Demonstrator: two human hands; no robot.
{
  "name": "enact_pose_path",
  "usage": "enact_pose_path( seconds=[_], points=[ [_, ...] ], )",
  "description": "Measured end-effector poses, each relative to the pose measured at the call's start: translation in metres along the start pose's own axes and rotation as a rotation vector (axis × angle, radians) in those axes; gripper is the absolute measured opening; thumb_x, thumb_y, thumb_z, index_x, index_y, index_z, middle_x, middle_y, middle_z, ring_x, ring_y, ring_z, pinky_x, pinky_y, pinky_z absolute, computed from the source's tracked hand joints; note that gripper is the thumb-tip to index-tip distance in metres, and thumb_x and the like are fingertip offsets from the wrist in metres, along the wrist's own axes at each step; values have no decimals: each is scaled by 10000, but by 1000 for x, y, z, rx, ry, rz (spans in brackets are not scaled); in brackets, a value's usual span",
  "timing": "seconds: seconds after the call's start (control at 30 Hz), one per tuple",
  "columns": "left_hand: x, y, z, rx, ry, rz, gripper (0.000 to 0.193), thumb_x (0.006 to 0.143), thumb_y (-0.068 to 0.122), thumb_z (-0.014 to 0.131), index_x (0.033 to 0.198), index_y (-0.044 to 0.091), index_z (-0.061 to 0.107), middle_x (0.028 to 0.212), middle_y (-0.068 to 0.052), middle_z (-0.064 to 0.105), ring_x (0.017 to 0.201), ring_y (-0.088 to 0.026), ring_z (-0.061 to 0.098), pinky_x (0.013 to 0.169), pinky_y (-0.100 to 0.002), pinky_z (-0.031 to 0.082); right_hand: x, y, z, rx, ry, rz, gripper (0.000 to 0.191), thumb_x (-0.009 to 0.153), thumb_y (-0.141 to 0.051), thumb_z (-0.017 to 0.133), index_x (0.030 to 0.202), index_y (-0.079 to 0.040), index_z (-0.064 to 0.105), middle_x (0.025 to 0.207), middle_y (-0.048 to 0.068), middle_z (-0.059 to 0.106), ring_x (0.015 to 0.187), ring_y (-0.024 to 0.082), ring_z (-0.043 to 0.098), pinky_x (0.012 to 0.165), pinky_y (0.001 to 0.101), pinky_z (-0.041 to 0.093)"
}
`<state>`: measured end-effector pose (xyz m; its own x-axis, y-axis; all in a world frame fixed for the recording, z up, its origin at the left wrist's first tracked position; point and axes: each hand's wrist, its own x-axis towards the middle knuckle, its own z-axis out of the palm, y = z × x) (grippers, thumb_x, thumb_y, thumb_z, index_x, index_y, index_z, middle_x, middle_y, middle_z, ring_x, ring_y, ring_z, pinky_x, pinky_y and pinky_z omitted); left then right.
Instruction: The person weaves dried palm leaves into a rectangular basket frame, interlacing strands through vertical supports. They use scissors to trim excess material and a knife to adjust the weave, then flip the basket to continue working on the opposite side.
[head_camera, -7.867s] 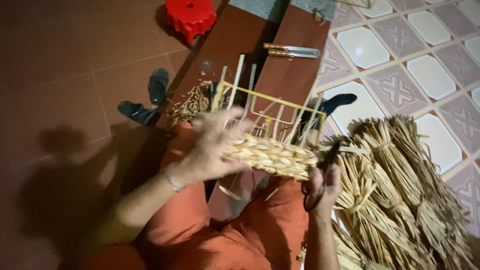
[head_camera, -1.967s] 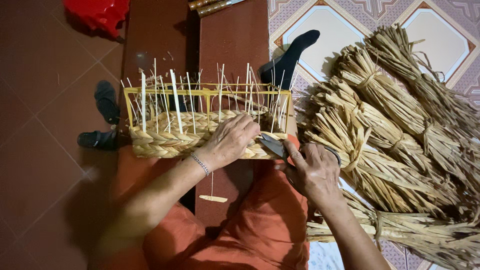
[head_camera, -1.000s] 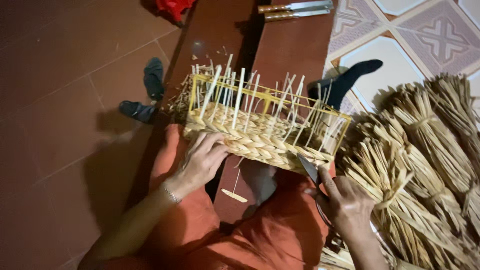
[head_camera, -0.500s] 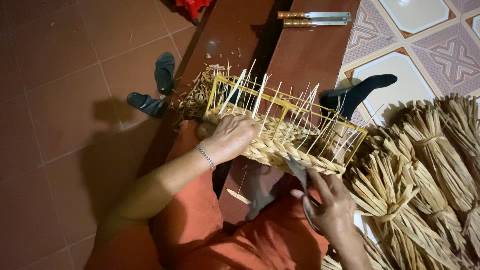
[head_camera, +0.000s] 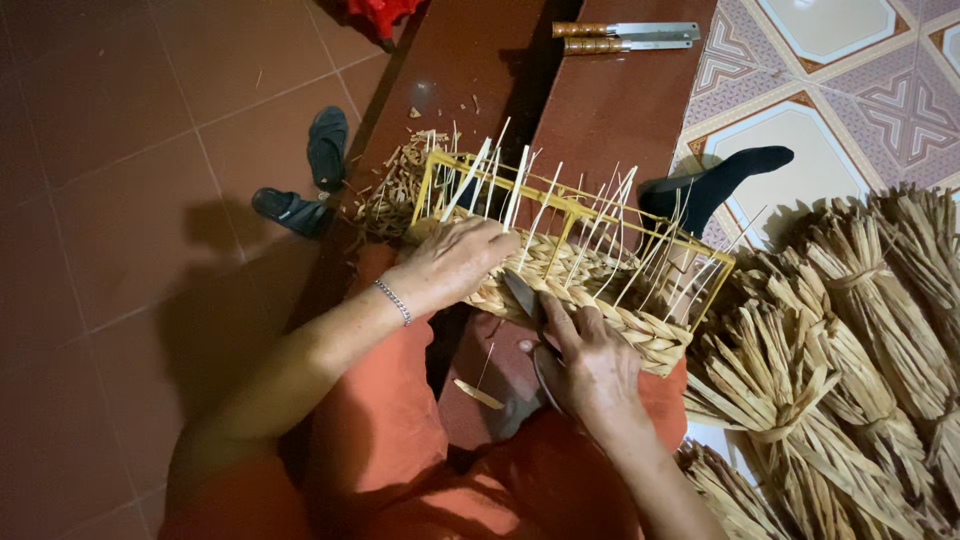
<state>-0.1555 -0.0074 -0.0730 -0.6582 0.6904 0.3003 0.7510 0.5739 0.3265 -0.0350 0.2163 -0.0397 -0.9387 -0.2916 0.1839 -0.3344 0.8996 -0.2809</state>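
A half-woven straw basket (head_camera: 590, 285) on a yellow wire frame (head_camera: 580, 205) rests on my lap, tilted, with pale upright spokes sticking out. My left hand (head_camera: 455, 265) grips its woven left end; a bracelet sits on that wrist. Below the middle of the basket my right hand (head_camera: 590, 365) is closed on dark scissors (head_camera: 525, 300), whose blades touch the braided side. A loose straw piece (head_camera: 478, 393) lies on my orange clothing.
Bundles of dried straw (head_camera: 840, 370) are piled at the right on patterned tiles. A dark sock-clad foot (head_camera: 715, 180) lies behind the basket. Two knives (head_camera: 625, 37) lie on the brown step at the top. Dark sandals (head_camera: 310, 175) and straw scraps (head_camera: 390, 190) are at the left.
The basket has been turned and tilted several times. My left hand shifted along its left end, and my right hand brought the scissors from the right end to the middle of the braid.
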Motion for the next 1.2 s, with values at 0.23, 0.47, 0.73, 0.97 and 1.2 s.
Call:
enact_pose_path(
  seconds=[0.23,0.47,0.73,0.97,1.2],
  points=[
    [-10,8,-3,229,-30,-10,192,865,-73,620,1051,-70,668,1030,-213,615,969,-276,620,817,-367,587,13,-4,-12,-116,24,-8,658,702,-410,849,1294,-167,698,930,161,644,812,341,663,526,442,548],
    [-25,8,-15,118,119,18,245,819,-51,638,1064,-47,642,1016,-171,585,1008,-295,618,852,-385,579,26,-12,-21,-82,9,-78,638,719,-404,810,1288,-137,699,1007,138,686,831,322,696,587,447,566],
    [-28,8,-23,50,191,27,238,869,-16,620,1106,-40,618,1014,-152,569,1008,-306,608,863,-390,565,45,-15,-25,-98,-164,-37,561,823,-468,750,1275,-146,675,932,164,686,632,349,694,522,477,539],
    [-31,8,-25,7,179,9,185,888,-7,627,1072,-19,611,1002,-155,568,1019,-322,613,862,-388,546,52,4,-24,-76,-233,-204,545,882,-380,668,1339,-85,645,874,156,706,582,328,681,512,466,537],
    [-30,6,-21,57,228,34,261,866,-17,618,1126,-33,616,1017,-160,565,1017,-326,605,889,-400,553,50,-3,-20,-169,-393,-160,620,1020,-445,564,1456,-7,522,858,182,693,471,255,650,426,419,506]
  ],
)
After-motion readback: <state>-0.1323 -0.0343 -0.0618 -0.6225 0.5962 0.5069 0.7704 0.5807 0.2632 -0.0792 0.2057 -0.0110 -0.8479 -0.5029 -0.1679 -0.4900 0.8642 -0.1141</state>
